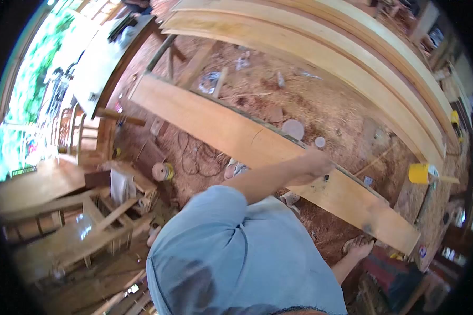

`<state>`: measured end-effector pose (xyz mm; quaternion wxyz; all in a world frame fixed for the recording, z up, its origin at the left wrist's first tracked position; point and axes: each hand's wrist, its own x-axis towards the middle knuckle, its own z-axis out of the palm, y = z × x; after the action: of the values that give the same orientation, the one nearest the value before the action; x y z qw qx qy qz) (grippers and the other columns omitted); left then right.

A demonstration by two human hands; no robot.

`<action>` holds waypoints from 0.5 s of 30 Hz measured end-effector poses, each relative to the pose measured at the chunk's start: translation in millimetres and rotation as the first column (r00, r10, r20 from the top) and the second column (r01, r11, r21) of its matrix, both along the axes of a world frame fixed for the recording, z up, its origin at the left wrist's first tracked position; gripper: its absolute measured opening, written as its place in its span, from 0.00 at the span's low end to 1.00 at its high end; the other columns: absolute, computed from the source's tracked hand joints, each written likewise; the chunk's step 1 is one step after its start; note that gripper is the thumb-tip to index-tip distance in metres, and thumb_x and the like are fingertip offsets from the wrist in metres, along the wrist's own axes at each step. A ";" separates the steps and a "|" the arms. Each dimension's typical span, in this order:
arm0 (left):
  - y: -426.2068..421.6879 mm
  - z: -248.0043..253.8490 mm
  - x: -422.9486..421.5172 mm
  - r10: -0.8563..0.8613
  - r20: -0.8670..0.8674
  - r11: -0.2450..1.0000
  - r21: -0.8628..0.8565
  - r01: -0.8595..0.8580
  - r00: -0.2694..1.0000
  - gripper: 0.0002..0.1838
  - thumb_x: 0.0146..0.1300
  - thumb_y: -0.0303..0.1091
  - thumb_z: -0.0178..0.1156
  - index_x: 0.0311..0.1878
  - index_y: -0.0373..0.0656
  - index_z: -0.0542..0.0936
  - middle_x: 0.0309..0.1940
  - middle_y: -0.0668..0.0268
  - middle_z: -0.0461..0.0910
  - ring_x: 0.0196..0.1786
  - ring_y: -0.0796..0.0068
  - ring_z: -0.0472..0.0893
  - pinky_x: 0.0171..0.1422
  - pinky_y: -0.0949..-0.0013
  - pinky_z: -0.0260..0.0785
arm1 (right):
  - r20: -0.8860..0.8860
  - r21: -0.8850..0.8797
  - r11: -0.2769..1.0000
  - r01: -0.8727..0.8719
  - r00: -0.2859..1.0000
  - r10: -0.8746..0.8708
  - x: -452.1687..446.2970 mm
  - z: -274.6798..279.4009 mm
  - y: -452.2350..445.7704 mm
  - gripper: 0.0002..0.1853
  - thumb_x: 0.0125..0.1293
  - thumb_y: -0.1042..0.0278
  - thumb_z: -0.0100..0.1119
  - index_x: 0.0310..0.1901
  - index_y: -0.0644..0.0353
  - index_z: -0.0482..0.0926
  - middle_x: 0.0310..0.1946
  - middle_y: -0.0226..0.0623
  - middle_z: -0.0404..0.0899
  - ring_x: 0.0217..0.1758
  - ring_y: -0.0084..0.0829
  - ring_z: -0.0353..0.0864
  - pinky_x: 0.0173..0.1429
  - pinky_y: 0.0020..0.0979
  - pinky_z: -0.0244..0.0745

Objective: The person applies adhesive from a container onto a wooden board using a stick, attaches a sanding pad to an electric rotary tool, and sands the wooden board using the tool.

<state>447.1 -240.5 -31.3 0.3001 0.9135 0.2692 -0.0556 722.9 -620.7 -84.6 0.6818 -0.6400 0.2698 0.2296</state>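
A long pale wooden plank (210, 118) runs diagonally across the view, with a thin dark line marked across it. My left hand (316, 161) is closed at the plank's far edge. Whatever it holds, if anything, is hidden by the fingers. Close to that hand, a small dark spot (326, 178) shows on the wood. Lower right, my right hand (358, 247) is beside the plank's near edge, fingers apart, and I cannot tell whether it touches the wood. A blurred dark patch (368, 229) lies on the plank above it.
Long boards (299, 31) are stacked beyond the plank. A yellow container (419, 174) stands at right. A white lid (293, 129) and a cord (197, 157) lie on the shaving-covered floor. Wooden frames (108, 220) and a yellow-labelled can (163, 171) are at left.
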 end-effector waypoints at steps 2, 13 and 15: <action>-15.8 -5.0 20.1 0.099 -0.008 0.995 -0.007 -0.099 0.995 0.23 0.69 0.52 0.46 0.35 0.46 0.84 0.37 0.57 0.85 0.41 0.54 0.84 0.47 0.51 0.74 | -0.074 0.068 0.995 0.070 0.995 -0.065 23.5 -3.2 0.2 0.23 0.70 0.45 0.51 0.52 0.57 0.77 0.50 0.38 0.74 0.49 0.32 0.73 0.48 0.39 0.74; 1.1 -1.8 -9.6 0.188 0.146 0.978 -0.122 -0.171 0.971 0.20 0.65 0.51 0.52 0.34 0.48 0.85 0.30 0.59 0.84 0.34 0.52 0.83 0.41 0.54 0.75 | 0.094 0.182 0.983 -0.026 0.996 0.009 23.4 -21.1 60.9 0.22 0.69 0.53 0.51 0.57 0.61 0.76 0.48 0.36 0.80 0.44 0.37 0.80 0.39 0.40 0.79; 19.5 -10.6 -51.9 0.109 0.265 0.992 0.033 -0.122 0.958 0.12 0.52 0.37 0.65 0.39 0.45 0.84 0.31 0.57 0.83 0.35 0.59 0.83 0.42 0.61 0.76 | 0.094 0.225 0.955 -0.195 0.980 0.178 -10.0 -17.2 72.1 0.21 0.71 0.54 0.47 0.56 0.62 0.76 0.45 0.38 0.81 0.38 0.35 0.80 0.36 0.36 0.79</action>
<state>395.2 -221.1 -41.8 0.3135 0.9025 0.2814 0.0902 712.9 -548.6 -101.7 0.7367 -0.5862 0.1545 0.2997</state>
